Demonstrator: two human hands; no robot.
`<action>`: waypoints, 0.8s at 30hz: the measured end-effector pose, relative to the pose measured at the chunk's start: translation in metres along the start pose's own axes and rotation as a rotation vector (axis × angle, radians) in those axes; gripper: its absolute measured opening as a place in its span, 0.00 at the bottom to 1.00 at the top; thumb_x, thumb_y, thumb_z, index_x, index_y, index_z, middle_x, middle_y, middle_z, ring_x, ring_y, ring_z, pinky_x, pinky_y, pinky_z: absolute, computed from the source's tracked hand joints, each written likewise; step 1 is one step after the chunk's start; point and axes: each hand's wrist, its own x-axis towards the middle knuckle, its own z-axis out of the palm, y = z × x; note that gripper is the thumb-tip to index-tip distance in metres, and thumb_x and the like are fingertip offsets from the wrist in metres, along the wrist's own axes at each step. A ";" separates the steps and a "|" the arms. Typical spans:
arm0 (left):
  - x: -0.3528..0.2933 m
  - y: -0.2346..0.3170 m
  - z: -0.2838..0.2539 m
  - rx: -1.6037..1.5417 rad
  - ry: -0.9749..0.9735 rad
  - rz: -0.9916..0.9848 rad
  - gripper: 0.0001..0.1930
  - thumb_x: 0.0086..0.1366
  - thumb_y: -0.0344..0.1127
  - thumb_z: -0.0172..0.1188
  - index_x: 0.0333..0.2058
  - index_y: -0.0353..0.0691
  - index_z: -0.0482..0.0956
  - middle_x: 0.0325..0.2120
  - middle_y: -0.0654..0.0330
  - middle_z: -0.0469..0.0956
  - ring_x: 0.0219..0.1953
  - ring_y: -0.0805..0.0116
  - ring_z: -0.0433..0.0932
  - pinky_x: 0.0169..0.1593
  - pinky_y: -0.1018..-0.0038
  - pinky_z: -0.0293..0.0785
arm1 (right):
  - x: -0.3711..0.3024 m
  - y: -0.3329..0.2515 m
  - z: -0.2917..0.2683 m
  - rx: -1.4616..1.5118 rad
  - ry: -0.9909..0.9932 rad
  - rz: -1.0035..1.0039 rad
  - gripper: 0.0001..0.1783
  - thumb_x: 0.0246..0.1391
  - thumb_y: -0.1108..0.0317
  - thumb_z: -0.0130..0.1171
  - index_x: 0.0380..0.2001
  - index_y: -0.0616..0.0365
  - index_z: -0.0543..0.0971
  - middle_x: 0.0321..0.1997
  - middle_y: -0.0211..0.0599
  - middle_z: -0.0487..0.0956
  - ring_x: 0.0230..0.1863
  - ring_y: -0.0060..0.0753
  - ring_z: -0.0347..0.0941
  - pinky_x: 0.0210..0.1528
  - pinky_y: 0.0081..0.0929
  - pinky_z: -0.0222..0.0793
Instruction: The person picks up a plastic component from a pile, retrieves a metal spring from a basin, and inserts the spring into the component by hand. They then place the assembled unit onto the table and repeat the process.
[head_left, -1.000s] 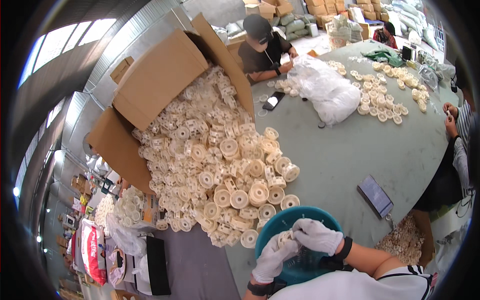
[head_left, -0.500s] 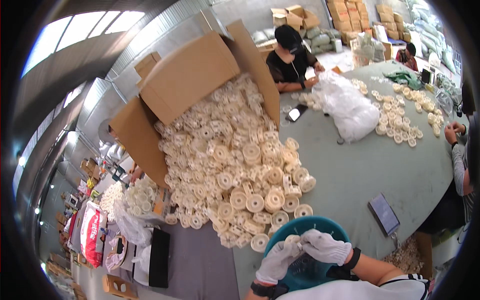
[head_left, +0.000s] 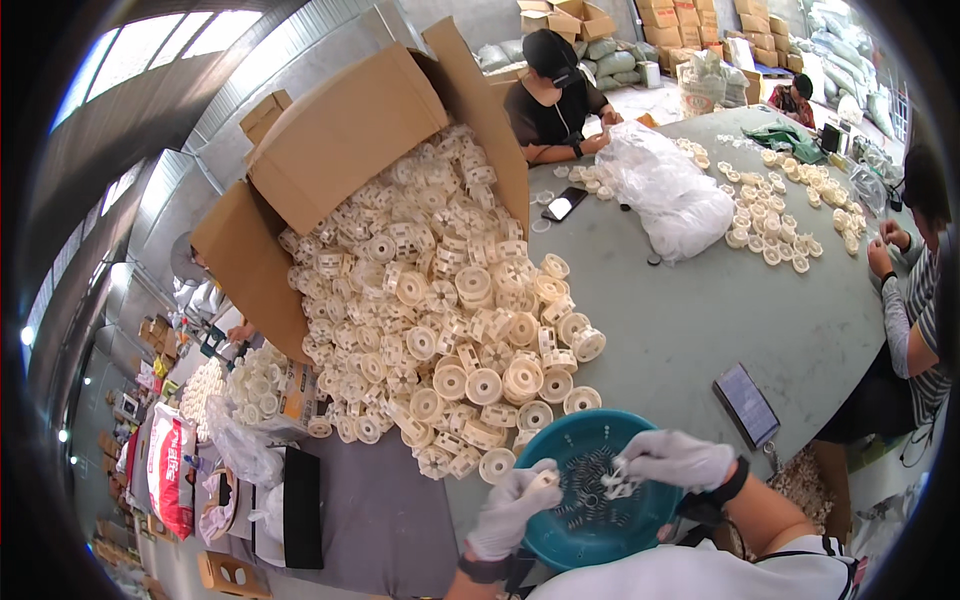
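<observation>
Head view. Left hand, white glove: fingers drawn in around a cream part, held at the left rim of the teal bowl. Right hand, gloved too: fingers narrow about some white pieces, above the inside of the bowl. How firm that grip is, cannot tell; fingertips partly hidden by the pieces. The hands stand apart, one to each side of the bowl.

Bowl bottom strewn with small coils. Beyond its far left side, a heap of cream wheels spreads out of a cardboard box onto the table. Phone lies beyond the right hand.

Risks, as judged: the white pieces look small and loosely bunched, so a slackened pinch could drop one among the coils. Coils might snag on glove fabric if fingertips dip low. The nearest wheels lie close by the rim; a bump from the left hand or the bowl could roll some in. Smooth plastic against cloth could let the cream part twist or slip.
</observation>
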 end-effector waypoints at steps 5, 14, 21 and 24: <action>-0.083 0.005 -0.059 -0.439 0.146 -0.042 0.25 0.59 0.31 0.61 0.56 0.33 0.69 0.48 0.40 0.77 0.50 0.45 0.79 0.50 0.50 0.81 | -0.066 0.003 -0.061 0.293 0.111 0.186 0.25 0.57 0.71 0.64 0.51 0.79 0.70 0.44 0.47 0.82 0.40 0.31 0.82 0.41 0.23 0.78; -0.196 -0.024 -0.135 0.129 0.737 -0.358 0.18 0.66 0.39 0.60 0.51 0.37 0.77 0.47 0.52 0.80 0.51 0.58 0.78 0.54 0.64 0.76 | -0.152 0.086 -0.094 -0.910 -0.162 0.573 0.19 0.54 0.61 0.62 0.40 0.68 0.80 0.30 0.48 0.81 0.36 0.29 0.81 0.39 0.28 0.75; -0.036 0.026 -0.067 0.922 0.591 0.118 0.26 0.61 0.45 0.66 0.54 0.37 0.75 0.52 0.47 0.76 0.55 0.53 0.75 0.59 0.65 0.70 | -0.013 -0.040 -0.016 -0.288 0.198 -0.021 0.15 0.60 0.67 0.55 0.47 0.63 0.80 0.38 0.46 0.82 0.39 0.38 0.81 0.46 0.28 0.75; 0.006 -0.009 -0.078 1.561 0.696 0.272 0.28 0.59 0.39 0.64 0.58 0.43 0.70 0.57 0.54 0.71 0.62 0.48 0.66 0.64 0.56 0.64 | 0.016 -0.047 0.024 -0.480 0.035 -0.305 0.17 0.59 0.65 0.57 0.48 0.62 0.80 0.44 0.48 0.83 0.46 0.45 0.81 0.51 0.33 0.76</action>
